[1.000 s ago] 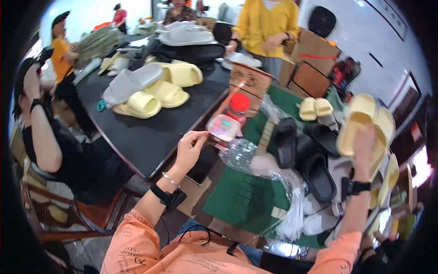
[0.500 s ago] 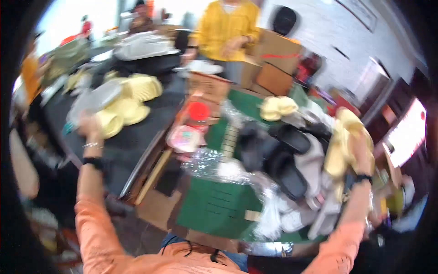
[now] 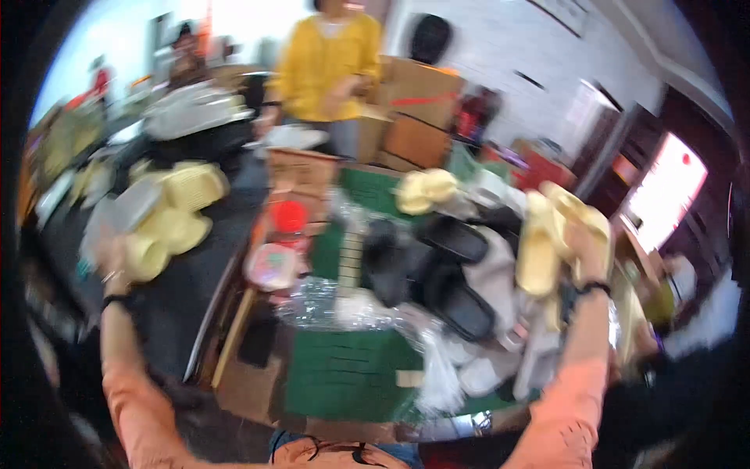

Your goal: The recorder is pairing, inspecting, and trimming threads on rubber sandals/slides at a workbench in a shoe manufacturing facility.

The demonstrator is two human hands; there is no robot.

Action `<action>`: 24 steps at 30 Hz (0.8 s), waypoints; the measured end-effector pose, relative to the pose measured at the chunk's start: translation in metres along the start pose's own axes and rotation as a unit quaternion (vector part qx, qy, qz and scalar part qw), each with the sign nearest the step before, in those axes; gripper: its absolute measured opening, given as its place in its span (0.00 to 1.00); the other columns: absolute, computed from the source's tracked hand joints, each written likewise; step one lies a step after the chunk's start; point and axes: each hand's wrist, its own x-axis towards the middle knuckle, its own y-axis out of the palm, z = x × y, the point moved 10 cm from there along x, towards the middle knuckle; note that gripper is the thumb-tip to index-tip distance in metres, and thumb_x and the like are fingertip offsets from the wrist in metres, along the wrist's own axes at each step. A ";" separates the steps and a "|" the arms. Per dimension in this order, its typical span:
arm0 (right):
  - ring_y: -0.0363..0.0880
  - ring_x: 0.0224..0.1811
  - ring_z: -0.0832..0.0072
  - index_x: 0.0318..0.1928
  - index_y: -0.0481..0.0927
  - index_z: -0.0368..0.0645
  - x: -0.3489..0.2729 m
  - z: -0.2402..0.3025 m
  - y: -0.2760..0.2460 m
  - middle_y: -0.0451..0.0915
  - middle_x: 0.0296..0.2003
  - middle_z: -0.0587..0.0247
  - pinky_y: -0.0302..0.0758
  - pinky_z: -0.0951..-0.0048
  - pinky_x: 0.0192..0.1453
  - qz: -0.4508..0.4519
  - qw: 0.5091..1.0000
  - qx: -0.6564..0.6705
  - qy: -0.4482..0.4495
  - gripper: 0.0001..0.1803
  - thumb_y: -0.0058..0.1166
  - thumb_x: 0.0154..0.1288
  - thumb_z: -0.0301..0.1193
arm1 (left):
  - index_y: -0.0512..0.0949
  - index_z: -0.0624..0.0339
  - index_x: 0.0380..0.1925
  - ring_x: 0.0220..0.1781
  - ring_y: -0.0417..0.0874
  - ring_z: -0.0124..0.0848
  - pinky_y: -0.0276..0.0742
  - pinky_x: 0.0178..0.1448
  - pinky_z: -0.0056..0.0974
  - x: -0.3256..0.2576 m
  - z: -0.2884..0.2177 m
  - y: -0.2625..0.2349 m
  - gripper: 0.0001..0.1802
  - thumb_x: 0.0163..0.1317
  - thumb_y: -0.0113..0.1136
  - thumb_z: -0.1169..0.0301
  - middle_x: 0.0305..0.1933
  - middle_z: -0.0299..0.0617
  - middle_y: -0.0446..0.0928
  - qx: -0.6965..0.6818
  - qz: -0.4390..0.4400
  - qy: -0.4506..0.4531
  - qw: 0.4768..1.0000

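Two hands spread wide on either side of the jar [image 3: 289, 217]: well left of it, the left hand [image 3: 112, 252] is the nearer one to the grey slipper [image 3: 129, 205], which lies just beyond those fingers, its long axis slanting toward the jar's far side, against the yellow slippers [image 3: 173, 230]. Well right of the jar, the right hand [image 3: 580, 241] is at a pale-yellow slipper [image 3: 539, 250] that points away from the person; blur keeps me from telling whether either hand's fingers grip.
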 end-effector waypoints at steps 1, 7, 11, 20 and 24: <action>0.74 0.23 0.64 0.28 0.72 0.44 -0.012 -0.057 -0.011 0.73 0.19 0.51 0.70 0.64 0.26 0.066 0.947 -0.313 0.034 0.06 0.40 0.57 0.27 | 0.70 0.62 0.48 0.49 0.73 0.46 0.66 0.53 0.44 -0.004 -0.022 0.019 0.24 0.48 0.54 0.66 0.47 0.54 0.72 0.014 -0.007 -0.016 1.000; 0.72 0.41 0.64 0.49 0.68 0.33 -0.009 -0.145 -0.025 0.73 0.38 0.56 0.68 0.69 0.46 0.073 0.981 0.128 0.125 0.19 0.44 0.62 0.34 | 0.75 0.54 0.41 0.55 0.64 0.42 0.54 0.59 0.48 -0.050 -0.157 0.021 0.19 0.45 0.55 0.66 0.49 0.47 0.68 0.024 0.137 -0.004 0.990; 0.72 0.44 0.67 0.49 0.69 0.34 0.008 -0.113 -0.017 0.74 0.41 0.55 0.67 0.71 0.49 0.083 0.960 0.180 0.197 0.20 0.44 0.62 0.36 | 0.75 0.57 0.41 0.55 0.65 0.41 0.57 0.59 0.46 -0.070 -0.175 0.008 0.22 0.42 0.60 0.65 0.50 0.47 0.68 0.073 0.223 0.090 0.968; 0.69 0.45 0.61 0.43 0.72 0.34 -0.007 0.018 -0.101 0.73 0.40 0.52 0.63 0.67 0.53 -0.044 0.984 -0.108 0.137 0.15 0.45 0.61 0.32 | 0.75 0.51 0.42 0.56 0.64 0.44 0.61 0.56 0.47 -0.095 -0.234 0.083 0.18 0.47 0.56 0.70 0.52 0.44 0.65 0.172 0.187 0.293 0.922; 0.68 0.47 0.62 0.42 0.71 0.33 -0.040 0.103 -0.128 0.72 0.41 0.53 0.62 0.67 0.54 -0.113 0.993 -0.013 0.040 0.12 0.47 0.57 0.25 | 0.75 0.51 0.37 0.53 0.67 0.41 0.62 0.53 0.46 -0.107 -0.247 0.103 0.12 0.50 0.53 0.69 0.46 0.40 0.68 0.219 0.259 0.340 0.877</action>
